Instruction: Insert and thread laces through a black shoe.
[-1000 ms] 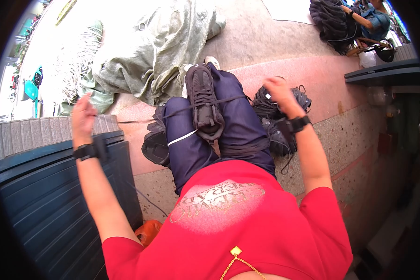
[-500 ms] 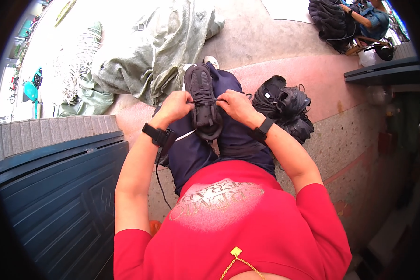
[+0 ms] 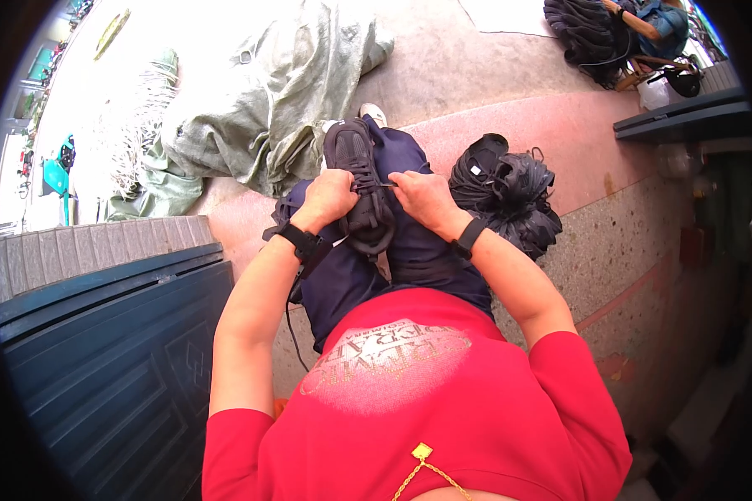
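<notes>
A: Where does the dark shoe (image 3: pixel 348 149) sit, and what has hold of it?

B: It rests on the navy trousers (image 3: pixel 414 259), between the two hands. The left hand (image 3: pixel 332 198) is closed at the lacing, seemingly gripping the black lace (image 3: pixel 383 184), though its fingertips are partly hidden. The right hand (image 3: pixel 424 198) pinches the lace just beside the shoe.

A: What could go wrong?

B: Uneven pulling might twist the shoe or tip it off the lap — nothing but the thighs appears to support it. A thin lace could also slip from the right hand's pinch. And the black cord (image 3: pixel 290 321) hanging below the left hand, near the wrist, might snag if that arm swings wide.

A: Any containers about?

B: Beyond the left hand, a green-grey sack (image 3: pixel 255 129) lies slumped in folds; I can't tell what is inside. To the right of the right hand, dark footwear (image 3: pixel 479 163) lies on the floor (image 3: pixel 589 125), against a shiny black bundle (image 3: pixel 524 188) — perhaps a plastic bag, but I can't be sure.

A: And farther out?

B: Well beyond the right hand, a whitish plastic bag (image 3: pixel 654 93) shows below a co-worker's arm (image 3: pixel 639 22); its contents are too small to make out.
</notes>
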Available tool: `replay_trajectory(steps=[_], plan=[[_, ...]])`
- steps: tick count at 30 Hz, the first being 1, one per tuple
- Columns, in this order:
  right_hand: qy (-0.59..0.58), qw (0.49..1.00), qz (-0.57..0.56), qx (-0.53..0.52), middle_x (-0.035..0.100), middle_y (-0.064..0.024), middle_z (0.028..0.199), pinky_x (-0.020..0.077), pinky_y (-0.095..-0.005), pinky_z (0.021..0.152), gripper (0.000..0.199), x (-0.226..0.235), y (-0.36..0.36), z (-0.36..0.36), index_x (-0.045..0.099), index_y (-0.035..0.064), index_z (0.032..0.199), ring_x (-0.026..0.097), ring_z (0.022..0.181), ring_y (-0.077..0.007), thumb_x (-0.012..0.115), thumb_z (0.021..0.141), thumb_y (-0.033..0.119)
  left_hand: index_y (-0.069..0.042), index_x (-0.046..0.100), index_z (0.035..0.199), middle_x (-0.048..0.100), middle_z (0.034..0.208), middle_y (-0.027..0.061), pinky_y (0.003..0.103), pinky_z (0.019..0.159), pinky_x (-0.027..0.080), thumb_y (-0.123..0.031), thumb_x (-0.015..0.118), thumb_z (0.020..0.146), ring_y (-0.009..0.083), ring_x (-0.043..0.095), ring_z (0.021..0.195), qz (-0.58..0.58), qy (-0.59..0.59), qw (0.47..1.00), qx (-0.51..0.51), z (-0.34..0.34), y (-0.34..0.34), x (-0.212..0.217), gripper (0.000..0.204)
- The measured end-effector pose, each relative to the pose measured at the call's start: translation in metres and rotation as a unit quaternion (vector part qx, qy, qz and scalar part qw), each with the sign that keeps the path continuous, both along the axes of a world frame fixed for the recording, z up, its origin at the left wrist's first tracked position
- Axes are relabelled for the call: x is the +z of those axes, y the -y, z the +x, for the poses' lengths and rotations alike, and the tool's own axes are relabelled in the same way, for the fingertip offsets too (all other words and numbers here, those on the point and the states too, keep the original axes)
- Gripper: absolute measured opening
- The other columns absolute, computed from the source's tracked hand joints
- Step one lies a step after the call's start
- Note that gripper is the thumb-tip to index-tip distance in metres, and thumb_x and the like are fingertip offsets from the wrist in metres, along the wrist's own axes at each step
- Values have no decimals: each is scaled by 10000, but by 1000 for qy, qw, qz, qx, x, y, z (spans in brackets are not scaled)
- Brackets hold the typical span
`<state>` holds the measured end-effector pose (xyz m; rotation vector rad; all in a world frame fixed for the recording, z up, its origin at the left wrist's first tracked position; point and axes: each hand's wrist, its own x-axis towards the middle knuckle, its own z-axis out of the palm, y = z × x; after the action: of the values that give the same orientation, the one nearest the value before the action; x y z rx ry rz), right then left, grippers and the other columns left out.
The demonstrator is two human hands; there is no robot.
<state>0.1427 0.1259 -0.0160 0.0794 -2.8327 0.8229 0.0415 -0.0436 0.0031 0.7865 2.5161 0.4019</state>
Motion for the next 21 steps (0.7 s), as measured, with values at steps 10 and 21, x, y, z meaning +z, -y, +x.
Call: replay_trajectory(steps=[10,21], plan=[[133,965,-211,-78,606,-146,688,454,-406,630,205,-10,0,-6,572,27,852,600,676,-301,508,812,217,-33,562,843,555,580,47,260,443,397,-114,525,776,145,503,455,260,135,932,216,-3,20,-4,112],[434,876,-211,-16,589,-62,538,388,-302,396,304,14,-7,-30,568,11,664,471,378,-158,454,824,243,-50,554,812,509,497,20,226,305,224,-178,506,813,62,330,321,18,338,926,168,-23,-1,29,137]])
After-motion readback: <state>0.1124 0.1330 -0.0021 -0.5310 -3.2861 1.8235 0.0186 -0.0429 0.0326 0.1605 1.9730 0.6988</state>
